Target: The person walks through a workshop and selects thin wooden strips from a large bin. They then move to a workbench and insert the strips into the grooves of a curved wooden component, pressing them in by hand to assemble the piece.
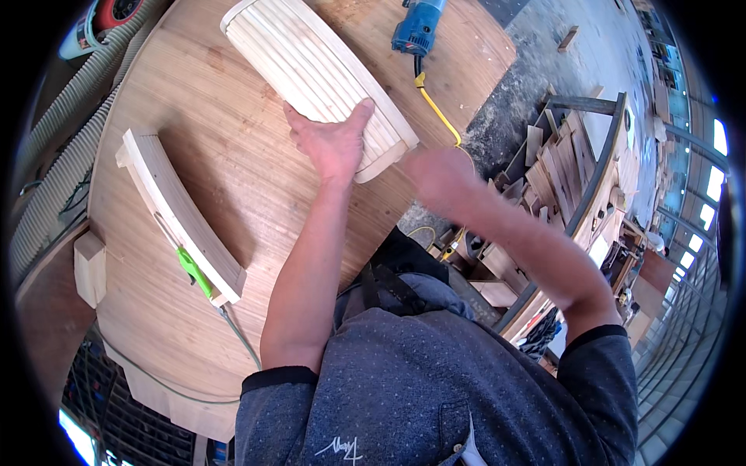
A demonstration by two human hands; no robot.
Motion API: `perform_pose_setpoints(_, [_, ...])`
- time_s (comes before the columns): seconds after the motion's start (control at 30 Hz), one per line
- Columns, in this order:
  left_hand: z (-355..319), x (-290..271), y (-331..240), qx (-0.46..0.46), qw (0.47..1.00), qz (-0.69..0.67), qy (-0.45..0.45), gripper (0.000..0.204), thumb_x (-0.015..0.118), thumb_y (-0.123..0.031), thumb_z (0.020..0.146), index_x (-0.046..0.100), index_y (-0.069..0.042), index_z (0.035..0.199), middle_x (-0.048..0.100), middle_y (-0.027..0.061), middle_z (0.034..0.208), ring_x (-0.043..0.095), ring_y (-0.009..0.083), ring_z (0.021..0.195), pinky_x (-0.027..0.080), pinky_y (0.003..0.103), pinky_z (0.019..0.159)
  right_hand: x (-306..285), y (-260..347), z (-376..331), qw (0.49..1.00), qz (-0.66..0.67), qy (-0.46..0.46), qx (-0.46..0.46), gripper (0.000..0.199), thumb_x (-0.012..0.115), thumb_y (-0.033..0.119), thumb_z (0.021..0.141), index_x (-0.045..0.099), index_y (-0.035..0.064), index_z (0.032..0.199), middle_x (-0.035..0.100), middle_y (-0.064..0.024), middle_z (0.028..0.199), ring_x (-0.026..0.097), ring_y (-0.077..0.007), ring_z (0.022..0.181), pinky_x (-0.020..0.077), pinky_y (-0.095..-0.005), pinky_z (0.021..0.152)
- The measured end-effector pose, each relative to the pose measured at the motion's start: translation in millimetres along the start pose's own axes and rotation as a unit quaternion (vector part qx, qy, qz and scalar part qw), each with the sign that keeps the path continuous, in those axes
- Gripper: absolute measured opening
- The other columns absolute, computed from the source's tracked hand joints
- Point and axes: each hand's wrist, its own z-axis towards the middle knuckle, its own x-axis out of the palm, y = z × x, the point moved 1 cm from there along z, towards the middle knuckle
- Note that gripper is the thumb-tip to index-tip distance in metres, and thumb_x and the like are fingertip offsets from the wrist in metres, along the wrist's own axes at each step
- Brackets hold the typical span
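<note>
My left hand [332, 141] rests flat on the near end of a curved, ribbed pale-wood panel [307, 62] that lies on a large round wooden tabletop [233, 171]. Its fingers are spread and its thumb points toward the panel's edge. My right hand [441, 177] is blurred by motion, just off the panel's near right corner and above the table's edge. I cannot tell whether its fingers are closed; nothing shows in it.
A curved wooden block [180, 216] lies at left with a green-handled tool [194, 272] and cable against it. A blue power tool [417, 27] with a yellow cord [439, 113] sits at the far edge. A bin of wood offcuts [563, 167] stands to the right.
</note>
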Motion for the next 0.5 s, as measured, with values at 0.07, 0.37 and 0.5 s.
perform_pose_setpoints(0.07, [5.0, 4.7, 12.2, 0.021, 1.000, -0.022, 0.000, 0.134, 0.092, -0.036, 0.060, 0.006, 0.011, 0.151, 0.036, 0.0372, 0.137, 0.037, 0.0439, 0.130, 0.031, 0.047, 0.114, 13.6, 41.2, -9.5, 0.997, 0.008, 0.081, -0.009, 0.017, 0.057, 0.012, 0.081, 0.067, 0.0058, 0.092, 0.071, -0.0142, 0.085, 0.069, -0.0375, 0.083, 0.0552, -0.0494, 0.068])
perform_pose_setpoints(0.37, [2.9, -2.9, 4.5, 0.089, 0.992, 0.091, 0.002, 0.136, 0.091, -0.045, 0.062, 0.006, 0.013, 0.150, 0.025, 0.0385, 0.147, 0.025, 0.0451, 0.140, 0.023, 0.047, 0.118, 80.8, 35.6, -74.4, 0.981, 0.191, -0.019, 0.025, 0.019, 0.057, 0.006, 0.081, 0.063, 0.0054, 0.099, 0.067, -0.0175, 0.093, 0.066, -0.0386, 0.092, 0.0535, -0.0489, 0.077])
perform_pose_setpoints(0.5, [-45.7, -2.8, -32.1, 0.247, 0.901, 0.352, 0.055, 0.137, 0.087, -0.055, 0.064, 0.006, 0.009, 0.153, 0.006, 0.0359, 0.157, 0.007, 0.0467, 0.148, 0.015, 0.057, 0.118, 122.0, 9.2, -118.8, 0.962, 0.250, -0.053, 0.098, 0.017, 0.057, 0.008, 0.082, 0.065, 0.0061, 0.097, 0.066, -0.0180, 0.092, 0.065, -0.0379, 0.093, 0.0521, -0.0482, 0.080])
